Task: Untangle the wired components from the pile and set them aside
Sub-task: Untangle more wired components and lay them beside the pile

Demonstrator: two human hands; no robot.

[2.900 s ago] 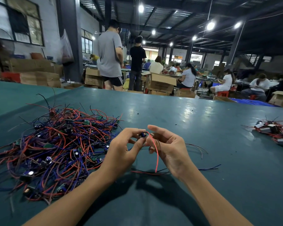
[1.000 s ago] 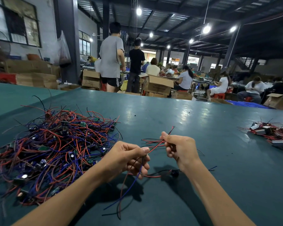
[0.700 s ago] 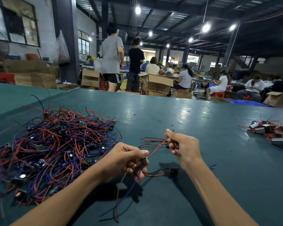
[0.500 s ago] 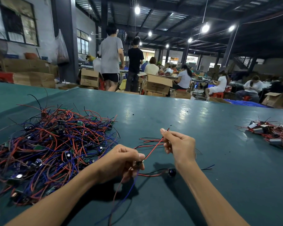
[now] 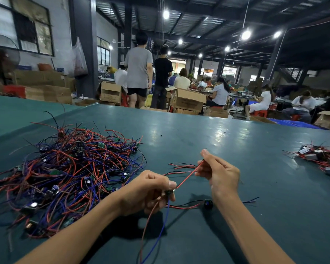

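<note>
Teal worktable in a factory hall, with seated workers and cartons behind. Far left: the pile of wired components, a dense knot of red, blue and black leads with small boards caught in it. It is large and looks mostly unsorted.

Centre: the left hand, fingers curled and thumb pressed down, pinches a small dark component. A blue lead hangs from it toward the near edge. A red lead runs straight from this component up to the right hand, whose fingers are clamped on its far end. This unit appears clear of the pile but is not yet set down.

Just below the right wrist, a loose component lies on the table with its leads spread.

Far right, well apart from the pile: a small cluster of components, probably the set-aside heap. Judged by the two heaps, the work is at an early stage.
</note>
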